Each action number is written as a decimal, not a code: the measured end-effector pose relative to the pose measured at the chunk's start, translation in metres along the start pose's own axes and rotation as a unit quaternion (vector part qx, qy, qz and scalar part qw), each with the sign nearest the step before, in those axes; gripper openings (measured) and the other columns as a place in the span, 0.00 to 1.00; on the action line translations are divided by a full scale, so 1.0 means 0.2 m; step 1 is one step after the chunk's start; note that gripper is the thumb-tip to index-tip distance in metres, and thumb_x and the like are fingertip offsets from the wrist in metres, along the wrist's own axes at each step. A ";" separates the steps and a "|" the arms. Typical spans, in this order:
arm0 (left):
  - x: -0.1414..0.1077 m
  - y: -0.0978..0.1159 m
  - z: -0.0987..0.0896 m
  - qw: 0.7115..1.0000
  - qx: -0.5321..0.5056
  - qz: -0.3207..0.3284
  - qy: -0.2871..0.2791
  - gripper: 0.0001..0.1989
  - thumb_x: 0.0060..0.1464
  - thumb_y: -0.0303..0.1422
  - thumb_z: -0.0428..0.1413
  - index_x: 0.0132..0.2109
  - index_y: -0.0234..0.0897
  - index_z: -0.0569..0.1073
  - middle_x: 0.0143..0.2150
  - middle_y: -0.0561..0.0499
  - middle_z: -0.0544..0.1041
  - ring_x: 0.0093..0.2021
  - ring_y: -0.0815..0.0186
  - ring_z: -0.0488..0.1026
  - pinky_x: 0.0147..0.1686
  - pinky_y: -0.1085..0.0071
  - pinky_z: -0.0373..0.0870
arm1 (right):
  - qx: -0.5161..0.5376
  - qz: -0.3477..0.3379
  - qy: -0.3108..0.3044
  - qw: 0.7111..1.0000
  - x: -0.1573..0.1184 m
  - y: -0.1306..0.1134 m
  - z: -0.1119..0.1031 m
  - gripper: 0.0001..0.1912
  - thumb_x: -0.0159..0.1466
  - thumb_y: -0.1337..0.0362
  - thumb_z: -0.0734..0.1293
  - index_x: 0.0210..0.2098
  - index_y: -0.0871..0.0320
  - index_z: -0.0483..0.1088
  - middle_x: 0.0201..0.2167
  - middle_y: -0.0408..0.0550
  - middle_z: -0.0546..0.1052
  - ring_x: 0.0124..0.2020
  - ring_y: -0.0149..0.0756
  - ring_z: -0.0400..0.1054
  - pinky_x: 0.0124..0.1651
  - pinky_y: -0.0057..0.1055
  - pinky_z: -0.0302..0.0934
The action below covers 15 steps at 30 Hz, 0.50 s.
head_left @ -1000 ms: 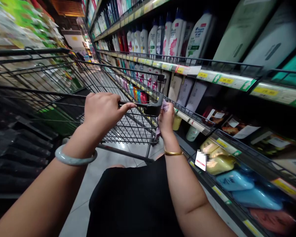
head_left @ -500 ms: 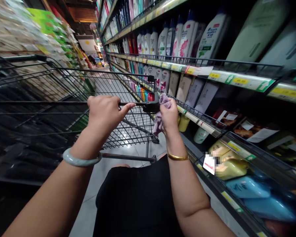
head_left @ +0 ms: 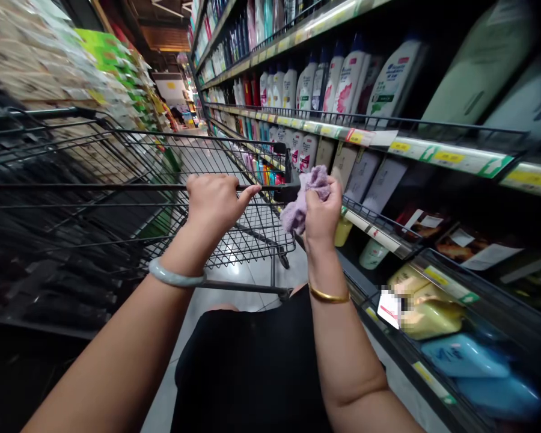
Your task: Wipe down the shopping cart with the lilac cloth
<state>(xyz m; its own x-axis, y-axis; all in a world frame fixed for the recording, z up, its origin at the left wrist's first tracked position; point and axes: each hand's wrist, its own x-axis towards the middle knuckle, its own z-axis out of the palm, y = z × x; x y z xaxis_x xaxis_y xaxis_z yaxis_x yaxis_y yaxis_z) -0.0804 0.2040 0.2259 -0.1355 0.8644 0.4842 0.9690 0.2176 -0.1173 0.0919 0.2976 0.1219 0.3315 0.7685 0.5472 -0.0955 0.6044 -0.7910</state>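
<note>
Shop shelving point(head_left: 460, 157) packed with bottles runs along the right side of a narrow aisle, with stacked packages point(head_left: 40, 66) blurred on the left and a pale tiled floor point(head_left: 162, 379) below. One cloth point(head_left: 297, 209) is in play: light purple, soft and fuzzy, crumpled into uneven folds, its loose part bunched out to the left of the fist. It is at the right-hand end of a dark wire shopping cart point(head_left: 198, 138), close by the black corner piece point(head_left: 287, 193); whether it touches that piece cannot be told.

Two hands show. The right hand point(head_left: 324, 210) is closed around the cloth, thumb and fingers pinching it together. The left hand point(head_left: 214, 201) is clamped over the cart's handlebar point(head_left: 117, 188), knuckles up, the thumb lying toward the corner piece.

One pale, marbled bangle point(head_left: 175, 275) circles the left wrist and one thin gold bracelet point(head_left: 329, 296) the right. Two blue bottles point(head_left: 466, 356) lie low on the right, near yellow ones point(head_left: 433, 319) whose number is unclear. One white card point(head_left: 389, 308) with a red mark stands beside these. Black clothing point(head_left: 247, 373) covers the person's lap.
</note>
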 end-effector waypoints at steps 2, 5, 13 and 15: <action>0.01 0.01 0.01 1.000 -0.001 -0.004 0.003 0.42 0.64 0.65 0.36 0.44 0.36 0.82 0.43 0.35 0.82 0.48 0.43 0.75 0.51 0.51 0.60 | -0.036 -0.087 0.026 0.995 -0.01 -0.05 0.01 0.15 0.62 0.64 0.63 0.49 0.52 0.67 0.43 0.45 0.73 0.47 0.35 0.71 0.55 0.36 0.69; 0.02 0.03 0.02 1.000 -0.001 -0.006 -0.001 0.41 0.64 0.64 0.37 0.46 0.37 0.82 0.45 0.35 0.82 0.50 0.43 0.75 0.52 0.51 0.59 | -0.103 -0.117 0.081 0.984 -0.05 -0.02 0.03 0.14 0.59 0.67 0.63 0.45 0.53 0.66 0.47 0.49 0.72 0.54 0.40 0.69 0.65 0.47 0.65; 0.07 0.09 0.03 1.000 -0.005 0.001 0.009 0.42 0.65 0.63 0.36 0.48 0.35 0.81 0.47 0.33 0.82 0.51 0.41 0.76 0.51 0.51 0.60 | -0.103 -0.155 0.027 0.982 -0.15 -0.08 0.10 0.12 0.62 0.68 0.63 0.45 0.52 0.66 0.50 0.51 0.70 0.58 0.42 0.69 0.69 0.50 0.63; 0.07 0.09 0.03 1.000 -0.011 0.008 0.006 0.42 0.65 0.63 0.37 0.48 0.34 0.82 0.47 0.31 0.82 0.51 0.40 0.76 0.51 0.51 0.60 | -0.102 -0.156 0.006 0.982 -0.15 -0.07 0.10 0.11 0.61 0.68 0.64 0.44 0.51 0.66 0.49 0.51 0.70 0.57 0.42 0.69 0.69 0.50 0.63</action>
<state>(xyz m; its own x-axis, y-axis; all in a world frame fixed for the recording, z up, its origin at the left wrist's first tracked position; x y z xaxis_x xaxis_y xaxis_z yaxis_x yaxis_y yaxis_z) -0.0664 0.2232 0.2262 -0.1183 0.8625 0.4920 0.9751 0.1944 -0.1064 0.0648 0.2711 0.1225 0.3264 0.5489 0.7695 0.2017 0.7549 -0.6240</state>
